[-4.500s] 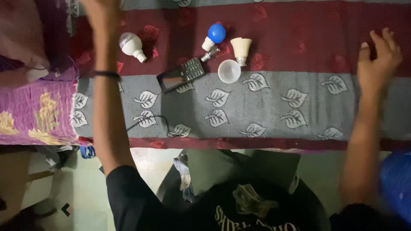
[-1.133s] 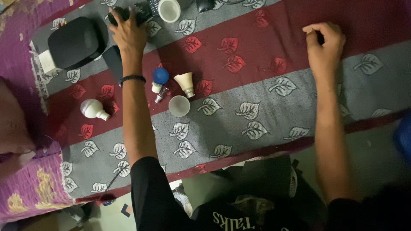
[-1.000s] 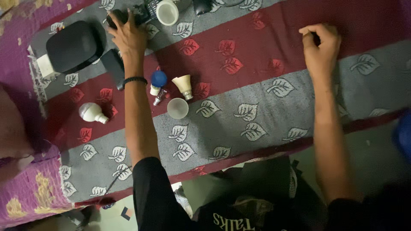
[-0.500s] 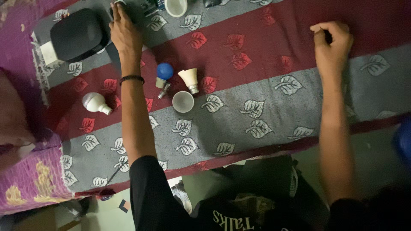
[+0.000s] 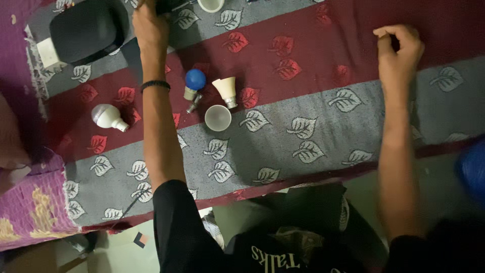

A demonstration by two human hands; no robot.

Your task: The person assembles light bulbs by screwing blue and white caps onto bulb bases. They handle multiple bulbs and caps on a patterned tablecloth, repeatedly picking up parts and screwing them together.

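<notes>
My left hand point(image 5: 148, 28) reaches far across the leaf-patterned blanket point(image 5: 303, 126) to the top edge of the view, beside a dark object point(image 5: 169, 5); its fingertips are cut off there. A black band sits on that wrist. My right hand point(image 5: 399, 50) rests on the red stripe at the right, fingers curled in, nothing visible in it. Just right of my left forearm lie a blue bulb point(image 5: 195, 81), a cream bulb housing point(image 5: 226, 91), a small metal cap point(image 5: 192, 103) and a white dome cover point(image 5: 217, 118). A white bulb point(image 5: 107, 116) lies left of the forearm.
A black rounded case point(image 5: 88, 28) and a white block point(image 5: 48, 53) sit at the top left. A white cup point(image 5: 211, 4) shows at the top edge. A purple quilt point(image 5: 30, 212) is at the lower left, a blurred blue object point(image 5: 472, 169) at the right edge.
My left hand has stretched farther up, toward the dark object at the top edge. The view has shifted a little. My right hand stays curled in the same spot.
</notes>
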